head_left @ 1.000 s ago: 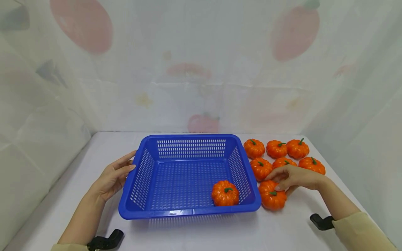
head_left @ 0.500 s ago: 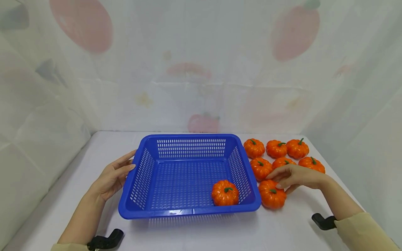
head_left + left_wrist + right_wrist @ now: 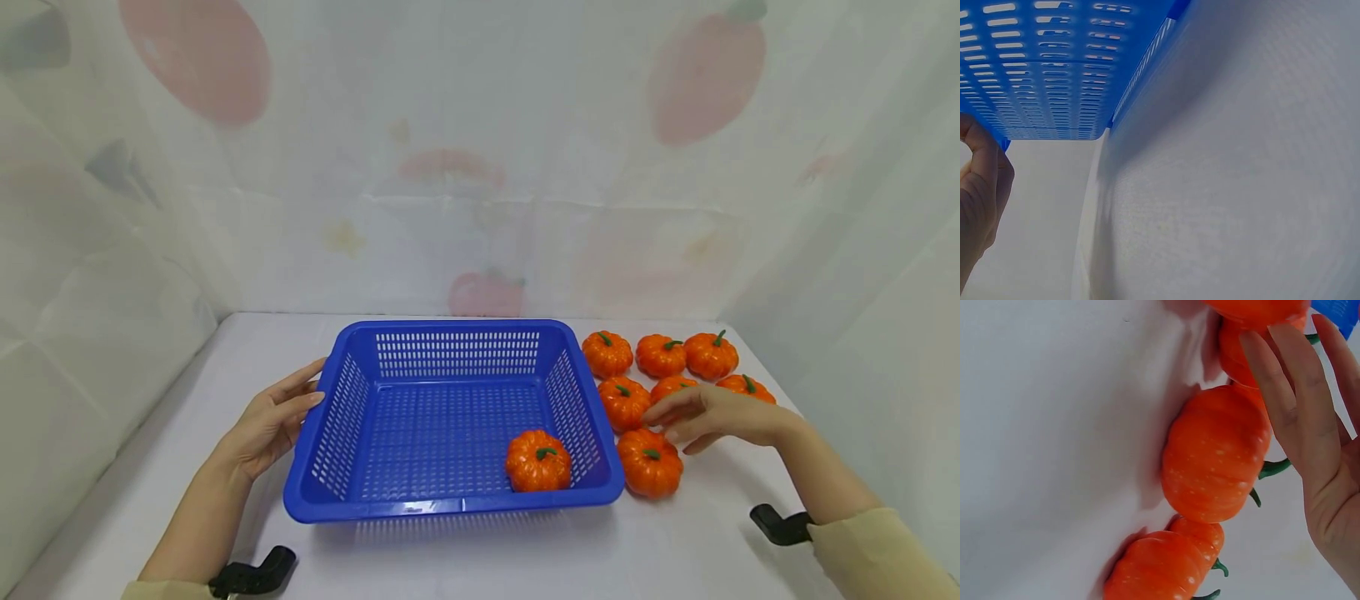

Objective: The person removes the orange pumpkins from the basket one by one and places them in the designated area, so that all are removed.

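Observation:
A blue plastic basket stands mid-table with one small orange pumpkin in its near right corner. At the basket's left rim, my left hand grips the edge between thumb and fingers; in the left wrist view, its bent fingers are beside the slotted wall. My right hand hovers over the group to the right of the basket, fingers spread and holding nothing. Its fingertips are just above the nearest pumpkin. In the right wrist view, extended fingers overlap the pumpkins.
Several more pumpkins with green stems, such as this one, sit in rows right of the basket on the white table. A printed curtain hangs behind and at both sides. Black wrist mounts show below the forearms.
My right hand has risen off the nearest pumpkin and shifted slightly right, its fingers loosening. That pumpkin stays beside the basket. The left hand and basket have not moved.

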Demonstrator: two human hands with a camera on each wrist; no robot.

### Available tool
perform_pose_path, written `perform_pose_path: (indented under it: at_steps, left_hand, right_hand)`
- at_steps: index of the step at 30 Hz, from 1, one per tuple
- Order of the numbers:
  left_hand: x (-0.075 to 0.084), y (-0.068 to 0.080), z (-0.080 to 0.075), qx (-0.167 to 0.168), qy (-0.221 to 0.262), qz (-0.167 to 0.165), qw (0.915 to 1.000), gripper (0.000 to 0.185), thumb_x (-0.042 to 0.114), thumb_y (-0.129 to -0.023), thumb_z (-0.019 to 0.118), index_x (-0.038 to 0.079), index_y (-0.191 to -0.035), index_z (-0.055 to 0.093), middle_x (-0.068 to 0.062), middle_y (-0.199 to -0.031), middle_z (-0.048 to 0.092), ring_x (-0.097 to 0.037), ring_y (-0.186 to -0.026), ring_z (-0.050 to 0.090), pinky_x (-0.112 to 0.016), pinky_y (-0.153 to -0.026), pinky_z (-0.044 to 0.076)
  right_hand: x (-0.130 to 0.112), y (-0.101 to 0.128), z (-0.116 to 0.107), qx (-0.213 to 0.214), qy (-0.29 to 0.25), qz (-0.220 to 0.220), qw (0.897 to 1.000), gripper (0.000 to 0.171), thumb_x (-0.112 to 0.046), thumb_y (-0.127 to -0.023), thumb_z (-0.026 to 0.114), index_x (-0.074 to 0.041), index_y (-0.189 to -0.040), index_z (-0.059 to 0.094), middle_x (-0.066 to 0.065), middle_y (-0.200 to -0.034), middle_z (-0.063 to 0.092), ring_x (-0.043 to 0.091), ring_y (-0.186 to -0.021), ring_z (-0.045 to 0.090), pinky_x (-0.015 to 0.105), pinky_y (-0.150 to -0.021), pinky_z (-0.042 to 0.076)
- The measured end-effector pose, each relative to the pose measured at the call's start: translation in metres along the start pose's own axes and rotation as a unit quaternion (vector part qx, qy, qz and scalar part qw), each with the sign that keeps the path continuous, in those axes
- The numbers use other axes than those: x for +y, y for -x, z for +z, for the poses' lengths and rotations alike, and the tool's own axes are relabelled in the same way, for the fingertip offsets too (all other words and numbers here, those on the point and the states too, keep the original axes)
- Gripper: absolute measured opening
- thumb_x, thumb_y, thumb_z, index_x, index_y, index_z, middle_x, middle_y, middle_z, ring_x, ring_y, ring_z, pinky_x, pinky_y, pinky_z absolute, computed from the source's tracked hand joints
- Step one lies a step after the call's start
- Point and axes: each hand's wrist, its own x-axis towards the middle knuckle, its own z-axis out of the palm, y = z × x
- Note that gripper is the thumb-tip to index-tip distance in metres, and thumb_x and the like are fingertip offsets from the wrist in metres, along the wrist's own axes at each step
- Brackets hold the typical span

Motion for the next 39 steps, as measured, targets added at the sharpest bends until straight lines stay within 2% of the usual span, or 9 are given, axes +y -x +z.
perform_pose_path:
  at_steps: [3,8,14,17,20,25,29,33,39]
  left_hand:
    - [0.001,0.001,0.0,0.0,0.002,0.001,1.0,0.059,0.006,-0.102,0.048,0.017,-0.157,0.029,0.003,-0.112,0.062,-0.008,-0.094,0.07,-0.024,-0.079,0.061]
    - [0.001,0.001,0.001,-0.003,0.009,0.004,1.0,0.056,0.005,-0.102,0.047,0.019,-0.155,0.033,0.003,-0.112,0.062,-0.008,-0.093,0.07,-0.024,-0.079,0.061]
    - [0.0,0.001,0.001,-0.006,0.013,0.004,0.9999,0.055,0.005,-0.102,0.047,0.02,-0.154,0.035,0.003,-0.111,0.062,-0.008,-0.094,0.07,-0.024,-0.079,0.061]
    - [0.0,0.001,0.001,-0.006,0.011,0.005,0.9999,0.056,0.005,-0.102,0.047,0.019,-0.155,0.034,0.003,-0.111,0.062,-0.008,-0.094,0.07,-0.024,-0.079,0.061]
    - [0.0,0.0,0.001,-0.006,0.009,0.005,0.9999,0.056,0.005,-0.102,0.047,0.019,-0.155,0.033,0.003,-0.111,0.063,-0.008,-0.094,0.07,-0.025,-0.079,0.061]
    - [0.001,0.0,0.0,-0.005,0.009,0.006,0.9999,0.056,0.005,-0.102,0.047,0.02,-0.155,0.034,0.003,-0.111,0.063,-0.008,-0.094,0.07,-0.025,-0.079,0.061]
    - [0.0,0.0,-0.001,-0.008,0.01,0.008,0.9999,0.056,0.005,-0.102,0.047,0.02,-0.155,0.034,0.003,-0.112,0.063,-0.008,-0.093,0.07,-0.025,-0.078,0.061]
    - [0.0,-0.001,-0.002,-0.017,0.016,0.011,0.9997,0.055,0.004,-0.102,0.046,0.019,-0.154,0.035,0.002,-0.113,0.063,-0.008,-0.093,0.07,-0.025,-0.078,0.061]
    - [0.0,0.0,-0.002,-0.021,0.017,0.01,0.9996,0.055,0.004,-0.103,0.045,0.02,-0.154,0.035,0.002,-0.114,0.063,-0.008,-0.094,0.071,-0.025,-0.079,0.062]
  right_hand:
    - [-0.005,0.003,-0.001,0.009,0.005,-0.011,1.0,0.042,-0.02,-0.096,0.062,-0.007,-0.135,0.059,0.026,-0.139,0.056,0.015,-0.113,0.066,0.036,-0.088,0.061]
    - [-0.017,0.006,0.0,0.026,0.021,-0.03,0.999,0.04,-0.021,-0.097,0.06,-0.008,-0.134,0.059,0.022,-0.137,0.058,0.025,-0.114,0.067,0.028,-0.089,0.059]
    - [-0.033,0.007,0.003,0.045,0.047,-0.078,0.995,0.039,-0.018,-0.096,0.061,-0.007,-0.133,0.06,0.022,-0.133,0.062,0.018,-0.112,0.065,0.024,-0.089,0.055]
    - [-0.043,0.006,0.006,0.041,0.041,-0.101,0.993,0.04,-0.015,-0.096,0.06,-0.004,-0.134,0.057,0.024,-0.136,0.059,0.018,-0.116,0.064,0.025,-0.091,0.056]
    - [-0.054,0.004,0.01,0.041,0.036,-0.112,0.992,0.041,-0.014,-0.095,0.062,-0.008,-0.135,0.057,0.021,-0.139,0.058,0.023,-0.12,0.063,0.026,-0.092,0.057]
    - [-0.075,0.0,0.021,0.054,0.051,-0.12,0.99,0.039,-0.015,-0.093,0.065,-0.019,-0.132,0.06,0.017,-0.137,0.059,0.023,-0.123,0.062,0.027,-0.092,0.057]
    - [-0.089,-0.004,0.03,0.059,0.049,-0.122,0.99,0.044,-0.018,-0.093,0.067,-0.017,-0.135,0.058,0.015,-0.136,0.061,0.02,-0.123,0.062,0.031,-0.089,0.059]
    - [-0.098,-0.012,0.038,0.04,0.023,-0.137,0.989,0.051,-0.017,-0.091,0.069,-0.01,-0.139,0.054,0.019,-0.14,0.057,0.033,-0.129,0.058,0.031,-0.09,0.059]
    - [-0.106,-0.028,0.053,0.006,-0.008,-0.151,0.988,0.053,-0.012,-0.088,0.072,-0.013,-0.139,0.055,0.018,-0.147,0.05,0.044,-0.133,0.051,0.03,-0.096,0.057]
